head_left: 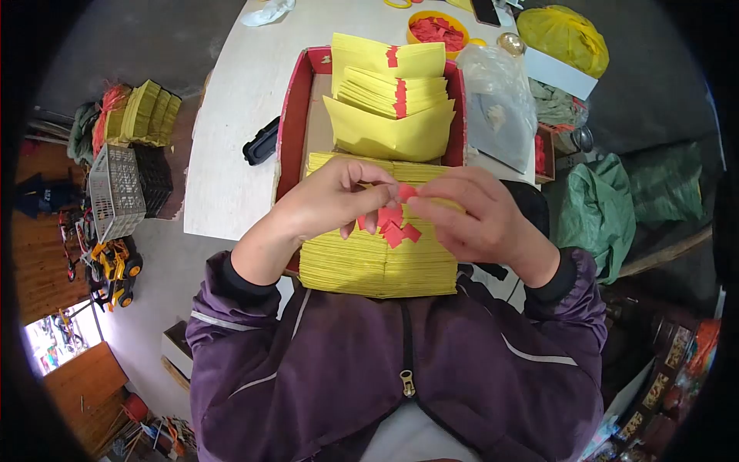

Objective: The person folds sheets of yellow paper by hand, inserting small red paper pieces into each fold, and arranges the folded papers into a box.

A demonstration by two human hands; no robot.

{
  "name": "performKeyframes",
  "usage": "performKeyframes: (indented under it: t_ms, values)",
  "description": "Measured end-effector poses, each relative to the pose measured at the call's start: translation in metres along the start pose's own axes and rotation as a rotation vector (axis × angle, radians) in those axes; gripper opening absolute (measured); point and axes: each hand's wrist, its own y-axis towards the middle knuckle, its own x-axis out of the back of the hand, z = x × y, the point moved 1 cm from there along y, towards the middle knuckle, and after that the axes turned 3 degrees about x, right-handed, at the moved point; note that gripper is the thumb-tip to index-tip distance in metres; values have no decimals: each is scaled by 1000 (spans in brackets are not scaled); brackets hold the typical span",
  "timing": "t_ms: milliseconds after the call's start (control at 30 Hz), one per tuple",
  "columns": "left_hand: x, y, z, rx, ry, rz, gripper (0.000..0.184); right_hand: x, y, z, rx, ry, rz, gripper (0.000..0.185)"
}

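Note:
My left hand point(339, 196) and my right hand point(477, 212) meet above a thick stack of folded yellow paper point(377, 269). Between their fingertips is a small red paper piece point(406, 192), pinched from both sides. A bit of yellow point(446, 204) shows among my right fingers; what it is I cannot make out. Several loose red paper squares point(394, 231) lie on the stack just below my hands. Further off, more yellow sheets point(389, 131) stand in a red box point(289, 154), some bundles with a red strip on their top edge.
On the white table point(231, 138) are a black case point(262, 142), an orange bowl point(438, 32) of red pieces, and a clear plastic bag point(496, 81). A yellow bag point(566, 42) sits at the back right. Crates point(117, 183) and green sacks point(596, 208) flank the table.

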Motion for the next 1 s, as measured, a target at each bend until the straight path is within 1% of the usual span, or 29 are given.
performKeyframes:
  t_ms: [67,100,167,233,267,400,433,467,500,567,600,633,667,733,767,900,933,1000]
  values:
    - [1,-2,1,-9,-11,50,18,-3,7,5,84,-42,6,41]
    - [3,-3,1,-8,-13,44,18,-5,7,4,91,-51,27,42]
    - [7,-4,1,37,-49,136,15,-9,7,2,101,-57,46,43]
    - [10,-4,0,78,-86,232,11,-11,11,4,150,-23,10,34]
    - [11,-3,0,77,-87,230,11,-11,12,4,152,-22,11,34]
    - [10,11,-2,-476,500,-424,10,-8,15,1,-112,328,-44,22]
    - [15,19,-6,-584,695,-594,12,-8,16,1,-111,329,-42,22]
    - [24,29,-11,-689,894,-766,16,-7,18,0,-191,370,-31,20]
    - [31,35,-14,-690,895,-768,16,-6,20,-1,-271,409,-21,17]
    - [39,43,-17,-586,917,-577,19,-4,24,-5,-434,485,0,13]
    - [37,42,-22,-539,869,-518,19,-3,26,-7,-434,482,-2,13]
    - [36,40,-27,-491,821,-459,18,0,28,-12,-480,455,-26,12]
    - [37,43,-27,-493,823,-456,18,2,29,-18,-527,429,-50,10]
    - [40,51,-22,-352,677,-235,18,5,33,-28,-622,378,-99,8]
    - [38,53,-19,-351,679,-233,18,7,36,-31,-625,379,-102,8]
    - [23,58,-7,-265,562,-266,19,12,46,-42,-967,706,96,6]
    - [19,57,-6,-265,565,-263,19,10,47,-44,-970,707,93,6]
    - [13,54,-3,-303,600,-293,20,6,53,-46,-824,553,147,9]
